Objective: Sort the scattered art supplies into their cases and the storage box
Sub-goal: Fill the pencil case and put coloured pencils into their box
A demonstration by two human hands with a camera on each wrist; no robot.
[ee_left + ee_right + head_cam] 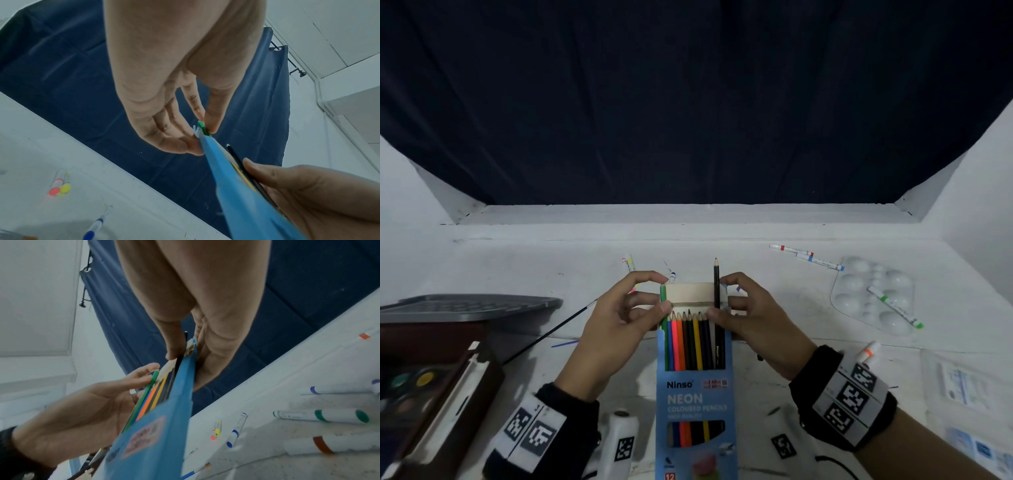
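A blue Ninso pencil box [695, 401] is held up over the table, its top flap open and several coloured pencils standing inside. My left hand [663, 293] pinches the top of a green pencil [663, 298] at the box's left edge, thumb and forefinger on its end [204, 128]. My right hand [718, 297] grips the box's right side, thumb in front and fingers behind [188, 358]. A black pencil [717, 291] sticks up out of the box under that thumb. In the right wrist view the green pencil [144, 395] lies partly inside the box [156, 426].
Loose markers lie on the white table: red and blue ones [804, 255] at the back right, yellow and pink [629, 263], an orange one [868, 353]. A white palette [856, 284] carries a green marker [893, 306]. A thin brush [551, 332], grey lid [469, 305] and paint case [431, 394] sit left.
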